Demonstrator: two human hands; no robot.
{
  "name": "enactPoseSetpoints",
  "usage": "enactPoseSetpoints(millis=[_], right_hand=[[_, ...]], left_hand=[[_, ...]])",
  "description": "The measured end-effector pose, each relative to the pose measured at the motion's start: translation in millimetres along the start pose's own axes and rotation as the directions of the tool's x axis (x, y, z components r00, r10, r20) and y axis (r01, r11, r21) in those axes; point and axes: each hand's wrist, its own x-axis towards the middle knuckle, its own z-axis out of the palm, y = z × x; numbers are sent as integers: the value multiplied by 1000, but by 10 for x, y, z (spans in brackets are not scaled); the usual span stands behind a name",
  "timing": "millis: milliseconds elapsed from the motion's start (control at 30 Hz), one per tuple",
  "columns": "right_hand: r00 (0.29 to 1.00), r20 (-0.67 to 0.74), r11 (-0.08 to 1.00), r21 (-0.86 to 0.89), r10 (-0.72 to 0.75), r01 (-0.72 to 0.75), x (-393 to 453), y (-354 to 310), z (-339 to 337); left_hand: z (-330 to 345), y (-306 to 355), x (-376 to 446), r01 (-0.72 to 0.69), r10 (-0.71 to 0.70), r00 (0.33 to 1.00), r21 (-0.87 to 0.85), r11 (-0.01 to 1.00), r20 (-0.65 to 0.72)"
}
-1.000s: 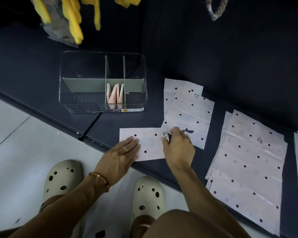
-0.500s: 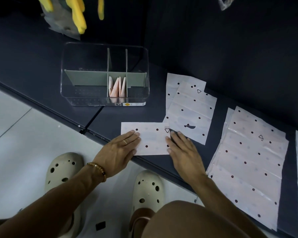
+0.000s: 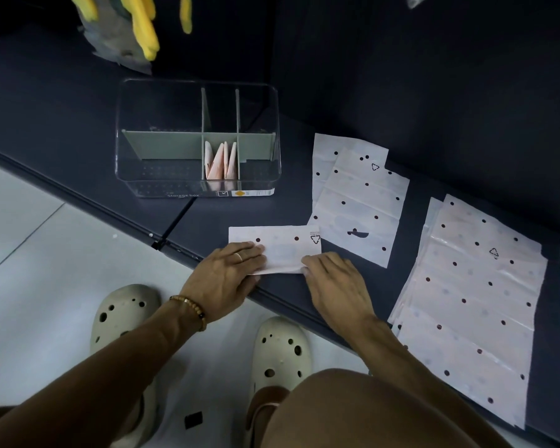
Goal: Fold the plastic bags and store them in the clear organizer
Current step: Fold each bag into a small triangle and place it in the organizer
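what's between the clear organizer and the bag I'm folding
Only bare dark shelf separates the clear organizer from the bag, seen in the head view.

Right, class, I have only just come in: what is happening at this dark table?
A person is folding a spotted plastic bag at the near edge of the table. The left hand holds its left end and the right hand its right end, with the near edge being lifted over. More flat bags lie to the right. The clear organizer already has a few folded bags in its middle front compartment.
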Motion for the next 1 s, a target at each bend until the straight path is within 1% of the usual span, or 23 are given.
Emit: enactPoseSetpoints(millis=[133,200,267,300,367,433,467,567,633,767,900,1000], right_hand=[[993,105,995,79,56,-64,75,11,-84],[979,113,970,157,169,-186,99,19,-123],[932,167,895,268,323,-358,138,31,-141],[899,213,839,327,384,-436,160,38,-137],[841,277,739,401,466,-541,209,50,-120],[792,316,671,422,522,-610,260,53,-92],[772,337,641,430,539,-636,283,49,-72],[729,376,575,449,572,-684,360,18,-17],[710,389,569,425,587,-704,416,5,3],[691,382,613,321,614,-722,488,-12,22],[691,351,647,254,632,-719,525,-45,30],[683,336,644,235,648,-728,542,-57,32]], left_hand=[[-47,9,59,25,-26,998,-35,999,-51],[-79,10,47,69,-72,994,-31,997,-76],[-102,-2,13,164,-165,978,-20,986,-129],[-115,-8,3,233,-239,963,-57,971,-125],[-148,-27,33,386,-403,913,-198,901,-54],[-175,-65,98,502,-522,853,-294,813,13],[-187,-80,125,532,-554,832,-310,788,22],[-221,-99,208,576,-587,809,-253,777,37],[-224,-103,258,609,-614,788,-200,768,44],[-199,-83,341,683,-686,728,-94,724,6],[-174,-99,406,693,-693,721,47,720,-11],[-157,-122,443,681,-681,731,92,726,-40]])
